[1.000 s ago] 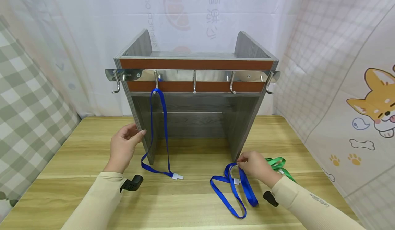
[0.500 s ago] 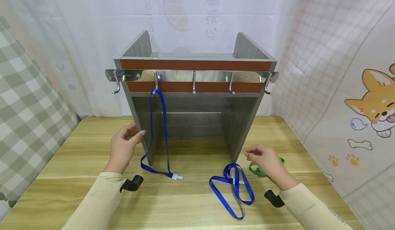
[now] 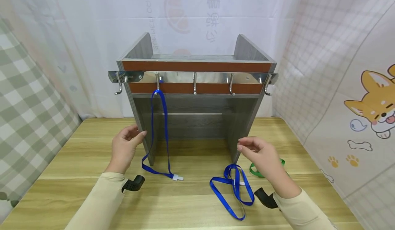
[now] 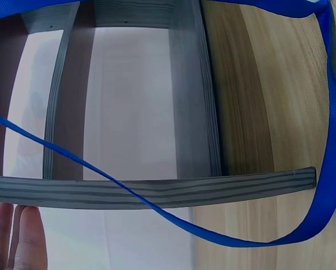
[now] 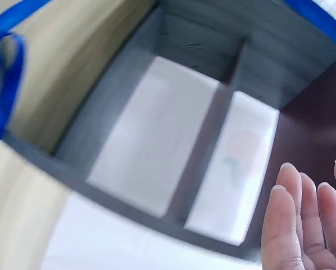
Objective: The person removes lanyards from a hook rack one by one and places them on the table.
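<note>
My left hand (image 3: pixel 124 147) is at the outer side of the grey shelf unit's left panel (image 3: pixel 144 144), its fingertips (image 4: pixel 30 239) against the wood in the left wrist view. From the second hook (image 3: pixel 157 82) hangs a blue lanyard (image 3: pixel 166 134), its white clip resting on the table. My right hand (image 3: pixel 260 154) hovers near the foot of the right panel (image 3: pixel 243 134), thumb and fingers apart and holding nothing. Below it a second blue lanyard (image 3: pixel 220 193) lies looped on the table. A green lanyard (image 3: pixel 256 172) is partly hidden behind the right hand.
A metal rail (image 3: pixel 213 77) with several hooks runs across the shelf's front. The wooden table (image 3: pixel 191 206) lies beneath everything. Behind hangs a white curtain (image 3: pixel 108 44); a checked cloth (image 3: pixel 31 82) and a dog-print sheet (image 3: pixel 327 92) flank the sides.
My right hand has let go of the blue lanyard at the right, then risen and parted its fingers. That lanyard has settled flat. My left hand stays at the panel.
</note>
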Demonstrator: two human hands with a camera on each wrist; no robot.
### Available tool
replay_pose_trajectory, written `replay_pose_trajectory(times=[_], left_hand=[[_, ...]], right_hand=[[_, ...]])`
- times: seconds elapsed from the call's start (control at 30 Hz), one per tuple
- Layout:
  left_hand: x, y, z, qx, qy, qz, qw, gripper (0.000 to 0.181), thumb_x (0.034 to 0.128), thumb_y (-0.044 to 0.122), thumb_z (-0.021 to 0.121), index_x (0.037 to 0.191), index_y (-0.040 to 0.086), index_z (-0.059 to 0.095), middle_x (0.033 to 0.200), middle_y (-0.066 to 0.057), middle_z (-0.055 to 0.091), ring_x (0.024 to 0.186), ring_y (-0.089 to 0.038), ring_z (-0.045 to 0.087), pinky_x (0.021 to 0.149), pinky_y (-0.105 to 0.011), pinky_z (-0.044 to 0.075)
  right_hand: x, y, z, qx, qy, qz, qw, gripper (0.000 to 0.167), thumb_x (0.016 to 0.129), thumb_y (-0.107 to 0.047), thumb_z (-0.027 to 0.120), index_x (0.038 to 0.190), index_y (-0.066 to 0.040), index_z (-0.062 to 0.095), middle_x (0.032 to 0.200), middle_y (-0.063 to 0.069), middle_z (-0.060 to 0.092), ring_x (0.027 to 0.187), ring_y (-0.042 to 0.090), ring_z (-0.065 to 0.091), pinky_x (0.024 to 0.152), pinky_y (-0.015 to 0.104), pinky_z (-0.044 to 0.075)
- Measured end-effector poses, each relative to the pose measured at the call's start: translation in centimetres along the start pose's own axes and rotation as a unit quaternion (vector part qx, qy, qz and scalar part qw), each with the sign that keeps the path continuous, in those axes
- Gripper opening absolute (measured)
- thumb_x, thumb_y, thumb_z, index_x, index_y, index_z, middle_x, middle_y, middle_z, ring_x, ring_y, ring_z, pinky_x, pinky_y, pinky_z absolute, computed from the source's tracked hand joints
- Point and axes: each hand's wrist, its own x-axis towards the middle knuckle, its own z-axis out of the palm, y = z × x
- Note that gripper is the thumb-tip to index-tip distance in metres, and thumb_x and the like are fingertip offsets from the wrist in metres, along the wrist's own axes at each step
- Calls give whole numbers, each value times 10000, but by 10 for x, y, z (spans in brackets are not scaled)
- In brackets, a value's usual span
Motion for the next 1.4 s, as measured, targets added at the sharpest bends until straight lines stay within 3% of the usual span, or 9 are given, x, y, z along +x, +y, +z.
replay_pose_trajectory(times=[0.23,0.5,0.83,1.17,1.4], left_hand=[[1,1,0,-6,-32,-42,10000,400,915,169,674,1263,0,574,1186,-154,621,873,47,608,785,-144,530],[0,1,-2,-44,-96,-122,9999,430,918,167,672,1289,-10,548,1206,-153,611,896,57,596,795,-141,527],[1,3,-2,-57,-102,-188,9998,421,915,155,674,1285,-6,551,1245,-196,594,881,68,595,792,-134,523],[1,4,-3,41,-181,-209,9996,458,923,169,667,1318,-12,523,1280,-206,571,895,83,574,790,-115,512],[0,5,-3,43,-209,-191,9996,472,923,179,669,1327,-9,516,1286,-207,570,888,86,578,786,-116,515]], right_hand=[[8,-32,11,454,167,-686,9965,189,898,-131,693,1064,-42,690,974,75,707,840,-3,620,740,157,529],[24,-68,28,989,-24,-1311,9864,191,874,-62,705,1060,-21,686,982,104,699,858,70,644,739,186,546],[37,-108,49,989,-70,-1924,9763,241,869,-78,715,1105,-45,679,1005,72,689,890,162,649,764,272,564],[47,-135,76,1168,-177,-2147,9695,288,885,-122,706,1159,-49,657,1024,89,673,918,145,641,810,311,558],[55,-151,90,831,-249,-2225,9711,340,894,-144,704,1208,-41,625,1022,61,670,920,147,651,805,286,562]])
